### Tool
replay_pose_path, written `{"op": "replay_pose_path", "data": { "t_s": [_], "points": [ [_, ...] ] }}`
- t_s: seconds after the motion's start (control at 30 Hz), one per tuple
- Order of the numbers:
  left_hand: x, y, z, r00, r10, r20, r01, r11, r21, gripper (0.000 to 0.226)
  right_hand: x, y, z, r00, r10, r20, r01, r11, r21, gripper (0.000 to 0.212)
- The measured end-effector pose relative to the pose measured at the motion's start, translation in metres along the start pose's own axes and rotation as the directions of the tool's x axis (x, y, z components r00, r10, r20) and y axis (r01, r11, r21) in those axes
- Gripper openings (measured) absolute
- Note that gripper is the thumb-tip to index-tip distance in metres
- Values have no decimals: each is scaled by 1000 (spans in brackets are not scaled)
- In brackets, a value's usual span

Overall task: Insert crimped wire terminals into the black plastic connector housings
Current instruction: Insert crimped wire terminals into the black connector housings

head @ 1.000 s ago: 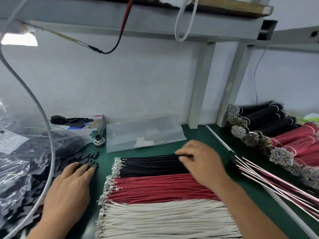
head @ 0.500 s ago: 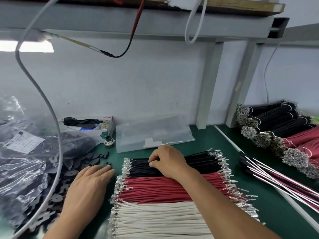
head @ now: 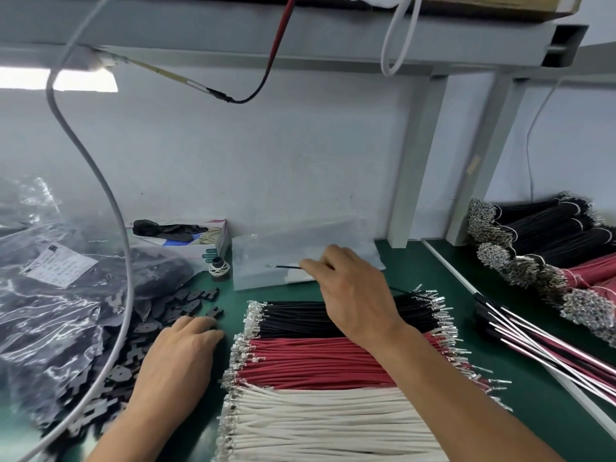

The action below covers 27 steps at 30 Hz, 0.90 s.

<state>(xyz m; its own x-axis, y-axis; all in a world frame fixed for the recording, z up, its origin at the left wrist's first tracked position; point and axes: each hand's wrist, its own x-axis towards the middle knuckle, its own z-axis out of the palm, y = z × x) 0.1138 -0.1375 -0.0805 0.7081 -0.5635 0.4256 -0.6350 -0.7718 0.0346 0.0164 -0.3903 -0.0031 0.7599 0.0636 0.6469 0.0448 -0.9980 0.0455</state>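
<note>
Seen from the head camera, the right hand [head: 353,291] pinches one black wire [head: 288,267] lifted above the row of black wires [head: 293,316] on the green mat [head: 533,378], while the left hand [head: 180,358] lies flat with straight fingers on the loose black connector housings [head: 173,305].

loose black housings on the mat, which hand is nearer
Left. The left hand rests at the edge of the loose black housings; the right hand holds a black wire farther right.
</note>
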Motion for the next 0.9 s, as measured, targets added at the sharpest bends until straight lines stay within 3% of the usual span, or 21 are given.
{"op": "replay_pose_path", "data": {
  "t_s": [0.1, 0.17, 0.3, 0.5, 0.63, 0.73, 0.9],
  "points": [
    [-1, 0, -3, 995, -41, -95, 34, 996, -81, 29, -22, -6, -15, 980, -37, -194, 29, 999, -43, 12],
    [-1, 2, -6, 980, -115, -165, 89, 984, -152, 30, -43, -12, -15, 966, -44, -253, 33, 998, -46, 8],
    [-4, 5, -9, 943, -212, -256, 121, 936, -332, 23, -71, -17, -4, 986, 22, -166, -18, 1000, 24, 23],
    [-4, 19, -23, 921, -296, -254, 111, 824, -556, 18, -67, -15, 7, 995, 33, -95, -22, 993, 112, 40],
    [-8, 25, -22, 905, -398, -152, 190, 696, -693, 23, -69, -19, 9, 995, 69, -74, -54, 981, 189, 26],
    [-10, 26, -20, 924, -359, -132, 166, 688, -706, 29, -70, -20, 9, 995, 78, -60, -60, 966, 250, 11],
    [-14, 26, -18, 930, -355, -92, 176, 652, -738, 22, -70, -23, 6, 994, 105, -39, -89, 953, 289, 7]
  ]
}}
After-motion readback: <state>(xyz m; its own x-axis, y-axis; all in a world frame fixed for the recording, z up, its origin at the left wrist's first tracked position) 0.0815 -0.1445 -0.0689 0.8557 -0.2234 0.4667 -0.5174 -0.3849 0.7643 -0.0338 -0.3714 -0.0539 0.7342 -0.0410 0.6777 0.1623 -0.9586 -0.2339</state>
